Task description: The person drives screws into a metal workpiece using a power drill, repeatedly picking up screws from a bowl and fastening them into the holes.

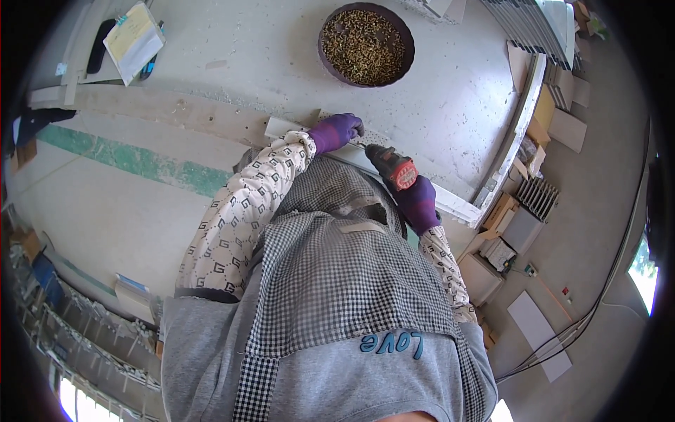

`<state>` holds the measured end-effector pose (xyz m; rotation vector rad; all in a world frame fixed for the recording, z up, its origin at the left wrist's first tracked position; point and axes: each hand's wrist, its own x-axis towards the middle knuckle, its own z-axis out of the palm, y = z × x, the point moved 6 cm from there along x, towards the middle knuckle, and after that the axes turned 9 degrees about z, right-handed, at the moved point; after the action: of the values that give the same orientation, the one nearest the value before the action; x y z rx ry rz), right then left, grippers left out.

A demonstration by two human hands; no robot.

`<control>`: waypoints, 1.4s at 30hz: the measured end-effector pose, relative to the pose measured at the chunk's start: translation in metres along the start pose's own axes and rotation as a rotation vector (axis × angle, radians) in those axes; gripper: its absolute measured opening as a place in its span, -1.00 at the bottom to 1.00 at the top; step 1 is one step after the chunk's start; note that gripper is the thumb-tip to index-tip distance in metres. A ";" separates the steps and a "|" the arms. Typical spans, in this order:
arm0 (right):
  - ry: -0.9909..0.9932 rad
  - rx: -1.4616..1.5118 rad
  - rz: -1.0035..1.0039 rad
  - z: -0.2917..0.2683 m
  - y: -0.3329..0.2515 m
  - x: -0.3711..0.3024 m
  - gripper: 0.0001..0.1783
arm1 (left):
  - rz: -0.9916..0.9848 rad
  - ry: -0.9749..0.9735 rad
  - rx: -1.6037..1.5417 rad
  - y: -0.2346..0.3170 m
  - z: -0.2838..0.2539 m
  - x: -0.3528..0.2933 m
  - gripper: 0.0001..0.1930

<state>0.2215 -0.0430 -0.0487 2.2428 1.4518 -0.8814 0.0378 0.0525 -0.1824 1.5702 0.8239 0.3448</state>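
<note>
My right hand (pixel 420 205), in a purple glove, grips a black and red cordless drill (pixel 394 167) near the table's front edge. The drill's thin bit points left toward my left hand (pixel 336 133), also purple-gloved. My left fingers are bent closed just beyond the tip of the bit; what they hold is hidden or too small to name. A long white strip (pixel 277 127) lies along the table's front edge, passing under my left hand. Farther back stands a dark round bowl (pixel 408 59) full of small brass-coloured pieces, apart from both hands.
The pale table (pixel 260 56) has a raised metal edge (pixel 517 133) on its right. A paper pad (pixel 135 43) and a black object (pixel 101 46) lie at the far left. Stacked grey profiles (pixel 531 32) stand far right. Boxes (pixel 499 214) and cables (pixel 598 302) are on the floor at right.
</note>
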 end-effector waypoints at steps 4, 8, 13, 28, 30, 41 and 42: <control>-0.029 0.015 0.005 -0.002 -0.001 0.001 -0.54 | 0.002 0.010 -0.004 0.004 -0.002 -0.002 -0.83; 0.001 -0.005 -0.018 0.000 0.000 -0.001 -0.55 | -0.012 0.016 -0.033 0.003 -0.001 -0.003 -0.83; -0.006 0.028 0.009 -0.003 -0.004 -0.002 -0.56 | -0.039 0.012 -0.079 0.007 -0.003 -0.003 -0.85; 0.004 0.000 0.035 -0.007 -0.007 -0.001 -0.57 | 0.198 -0.160 0.311 0.015 0.008 0.010 -0.82; 0.033 -0.008 -0.036 0.000 -0.002 -0.001 -0.57 | 0.212 -0.238 0.351 0.020 0.010 0.015 -0.82; 0.082 0.102 -0.026 -0.007 0.030 -0.009 -0.59 | 0.272 -0.176 0.218 0.016 0.012 0.025 -0.85; 0.086 0.107 -0.017 -0.006 0.032 -0.008 -0.59 | 0.279 -0.184 0.219 0.019 0.012 0.023 -0.85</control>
<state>0.2498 -0.0592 -0.0412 2.3765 1.4964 -0.8976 0.0672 0.0599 -0.1724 1.8974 0.5130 0.3110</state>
